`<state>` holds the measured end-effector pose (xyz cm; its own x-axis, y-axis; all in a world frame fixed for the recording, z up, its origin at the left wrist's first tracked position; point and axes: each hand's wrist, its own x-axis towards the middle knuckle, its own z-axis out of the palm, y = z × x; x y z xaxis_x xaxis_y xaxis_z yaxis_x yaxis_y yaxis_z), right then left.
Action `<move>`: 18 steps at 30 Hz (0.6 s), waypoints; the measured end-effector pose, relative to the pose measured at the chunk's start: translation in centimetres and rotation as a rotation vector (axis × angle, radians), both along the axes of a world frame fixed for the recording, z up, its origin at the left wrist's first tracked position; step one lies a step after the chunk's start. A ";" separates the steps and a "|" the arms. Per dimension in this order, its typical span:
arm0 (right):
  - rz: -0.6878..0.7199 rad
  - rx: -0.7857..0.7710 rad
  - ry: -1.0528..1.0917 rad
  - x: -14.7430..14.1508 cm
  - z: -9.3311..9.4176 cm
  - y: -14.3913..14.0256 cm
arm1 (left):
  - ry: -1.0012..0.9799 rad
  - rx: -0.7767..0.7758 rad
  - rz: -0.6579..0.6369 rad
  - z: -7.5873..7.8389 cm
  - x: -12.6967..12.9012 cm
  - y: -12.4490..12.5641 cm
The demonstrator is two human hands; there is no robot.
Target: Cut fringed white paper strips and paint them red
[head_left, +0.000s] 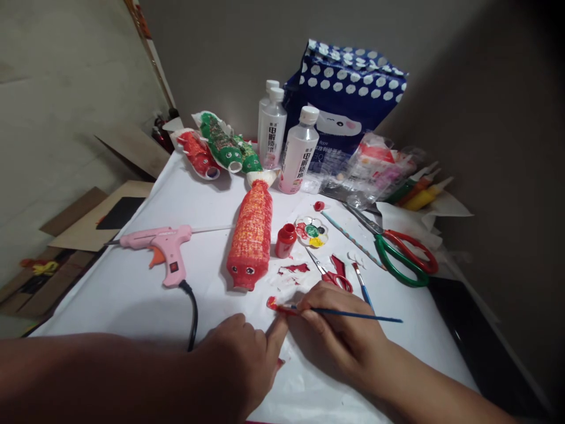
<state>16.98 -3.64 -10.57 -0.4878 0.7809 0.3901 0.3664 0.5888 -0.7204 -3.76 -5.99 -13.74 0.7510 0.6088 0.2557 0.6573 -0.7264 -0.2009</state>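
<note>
My right hand point(342, 324) is closed in a pinch round a thin blue-handled paintbrush point(353, 313). The brush tip meets a small red-painted piece point(272, 302) lying on the white sheet. My left hand point(247, 353) has its index finger stretched out, pressing at the piece's near edge, with the other fingers curled. Just beyond stands a red fish-shaped bottle craft point(251, 235) with painted eyes and yellow-orange flecks. To its right are an uncapped red paint jar point(286, 240) and a flower-shaped palette point(312, 231) holding several colours.
A pink glue gun point(163, 244) lies at left, its cord running toward my left arm. Small red scissors point(333, 277), a second brush point(364, 288) and large scissors point(401, 253) are at right. Fish crafts point(220, 144), bottles point(300, 153) and a blue bag point(344, 100) stand behind.
</note>
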 end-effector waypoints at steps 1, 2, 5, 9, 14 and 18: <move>-0.011 0.017 -0.005 0.1 0.0 0.0 | -0.002 -0.011 0.002 -0.1 0.0 0.0; -0.023 0.030 -0.005 0.1 0.1 0.0 | -0.004 -0.020 -0.001 -0.1 0.0 0.0; -0.051 0.042 0.005 0.3 0.3 -0.1 | 0.010 -0.031 -0.018 0.0 -0.1 0.0; 0.020 -0.002 0.000 0.1 0.5 -0.1 | 0.055 0.001 -0.031 0.4 0.0 -0.1; 0.047 0.004 -0.003 -0.1 0.3 -0.1 | 0.030 -0.013 -0.021 0.2 0.1 -0.1; 0.016 0.055 -0.023 0.0 0.4 0.0 | 0.013 -0.023 -0.019 -0.3 0.0 0.0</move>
